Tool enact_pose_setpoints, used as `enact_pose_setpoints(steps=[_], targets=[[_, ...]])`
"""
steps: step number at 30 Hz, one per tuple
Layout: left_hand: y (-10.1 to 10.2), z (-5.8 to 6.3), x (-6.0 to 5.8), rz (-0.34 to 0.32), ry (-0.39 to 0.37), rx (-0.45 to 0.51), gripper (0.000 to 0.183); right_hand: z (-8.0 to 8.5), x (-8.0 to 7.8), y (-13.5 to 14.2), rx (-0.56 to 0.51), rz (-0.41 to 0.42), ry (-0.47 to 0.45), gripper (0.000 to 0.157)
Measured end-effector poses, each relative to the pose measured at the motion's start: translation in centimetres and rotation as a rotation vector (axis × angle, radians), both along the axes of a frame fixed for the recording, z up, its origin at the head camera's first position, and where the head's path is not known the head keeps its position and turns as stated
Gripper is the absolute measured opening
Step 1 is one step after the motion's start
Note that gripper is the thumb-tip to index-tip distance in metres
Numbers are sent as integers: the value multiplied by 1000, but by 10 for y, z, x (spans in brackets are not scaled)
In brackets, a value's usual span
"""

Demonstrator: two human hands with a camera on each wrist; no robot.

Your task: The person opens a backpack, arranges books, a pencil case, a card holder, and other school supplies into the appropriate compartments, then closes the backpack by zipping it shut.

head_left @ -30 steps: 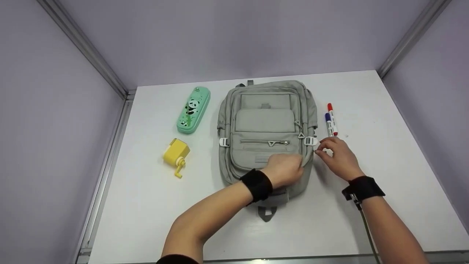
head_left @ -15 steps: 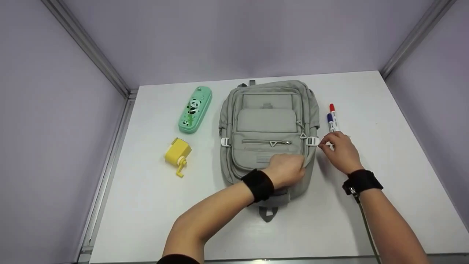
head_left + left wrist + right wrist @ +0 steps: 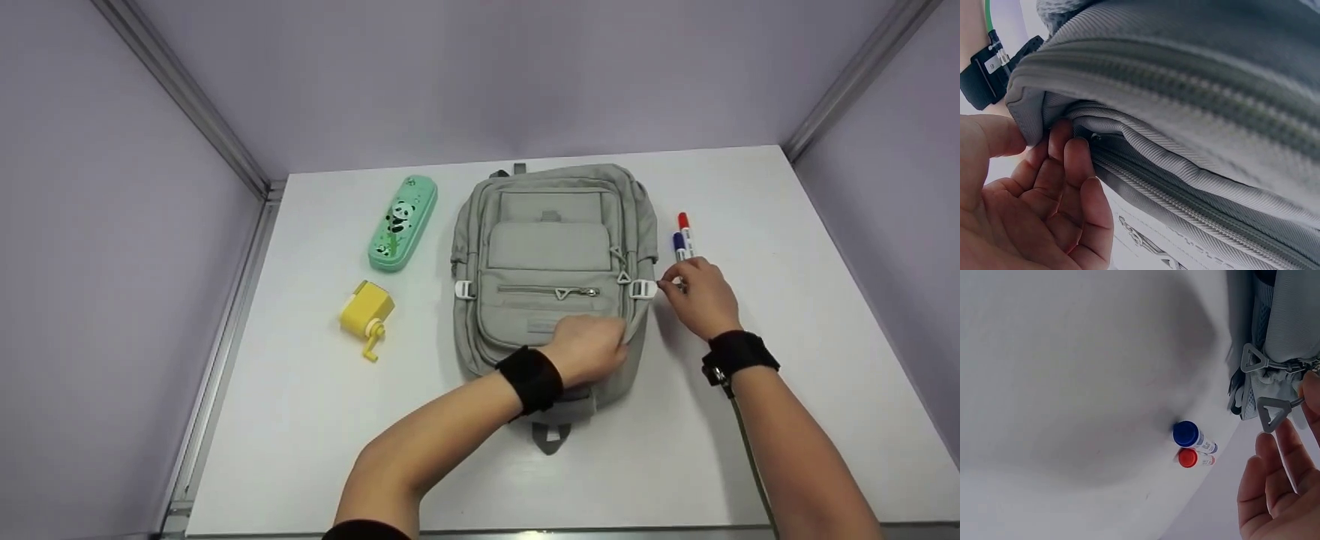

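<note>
A grey-green backpack (image 3: 551, 247) lies front side up on the white table. My left hand (image 3: 589, 346) reaches across its lower part and grips the fabric edge at the lower right. In the left wrist view, thumb and fingers (image 3: 1080, 160) pinch a corner of the fabric beside a parted zipper track (image 3: 1185, 211). At the bag's right side, my right hand (image 3: 701, 296) pinches a zipper pull (image 3: 1273, 413) with a triangular tab. A second triangular pull (image 3: 1253, 359) hangs close by on the same side.
Two markers (image 3: 683, 234), one red-capped and one blue-capped, lie just beyond my right hand, partly covered by it. To the bag's left are a green panda pencil case (image 3: 403, 223) and a yellow pencil sharpener (image 3: 366, 307) with a crank. Purple-grey panels surround the table.
My right hand has moved a little way up along the bag's right side, toward the markers. My left hand keeps its grip at the same spot on the bag.
</note>
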State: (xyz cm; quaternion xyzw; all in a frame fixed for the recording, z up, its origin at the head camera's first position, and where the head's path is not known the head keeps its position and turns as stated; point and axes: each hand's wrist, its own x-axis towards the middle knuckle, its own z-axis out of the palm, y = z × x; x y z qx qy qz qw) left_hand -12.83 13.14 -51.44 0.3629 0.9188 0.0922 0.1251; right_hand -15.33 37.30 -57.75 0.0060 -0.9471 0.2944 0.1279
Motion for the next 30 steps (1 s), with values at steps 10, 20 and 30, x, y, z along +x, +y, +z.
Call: enact_pose_setpoints(steps=[10,20,30], targets=[[1,1,1,1,-20,-3,16,-1,-10,1,36,-23,1,12],[-1,0,1,-23,10,1,16,-2,-16,-1,72,-47,-22,13],[-3,-6,3,-17,-26,25,21,4,-14,0,17,-39,-96,15]])
